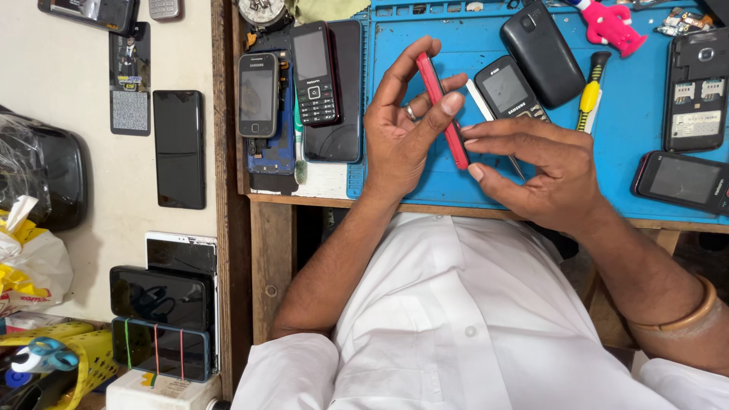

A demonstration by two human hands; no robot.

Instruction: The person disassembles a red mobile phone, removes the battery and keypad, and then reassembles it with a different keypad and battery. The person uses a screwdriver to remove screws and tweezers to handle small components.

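My left hand [399, 129] grips a slim red phone [448, 121] edge-on, thumb and fingers pinching its upper half above the blue work mat [471, 45]. My right hand [543, 171] touches the phone's lower end with its fingertips and also holds a thin metal tool [518, 165] that pokes out between the fingers. A ring shows on my left hand and a bangle on my right wrist. A small black bar phone [507, 89] lies on the mat just behind my right fingers.
A yellow-handled screwdriver [591, 91], a black phone back [542, 52], an opened phone [695, 89] and another dark phone [682, 181] lie on the mat's right. Several phones [315, 72] sit left of the mat. More phones [179, 148] and stacked screens [161, 323] rest on the white side surface.
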